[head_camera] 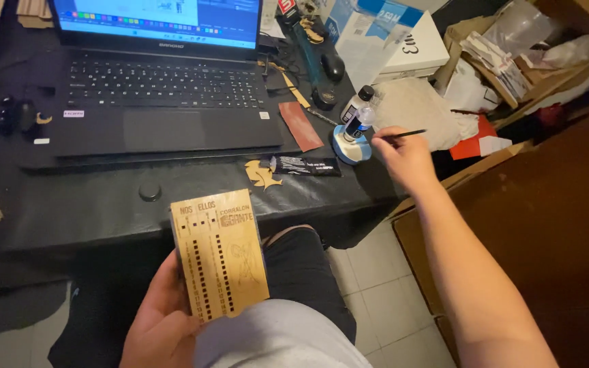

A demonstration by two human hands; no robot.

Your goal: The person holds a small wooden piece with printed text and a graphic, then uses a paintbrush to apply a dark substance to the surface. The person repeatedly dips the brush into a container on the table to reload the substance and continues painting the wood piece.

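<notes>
The left hand [161,317] holds a thin wooden board [219,253] w/ rows of small holes, just off the front edge of the desk [69,211], above the lap. Its grip is pressed on the board's bottom-left corner. The right hand [403,155] pinches a thin brush [403,134] near the desk's right edge, tip by a small bottle [357,124] on a blue dish [349,146]. To do it well, I'd dip slow & keep the board flat. Room is tight there: a black tube [306,165] & laptop [165,95] sit near. More free room at the front-left.
</notes>
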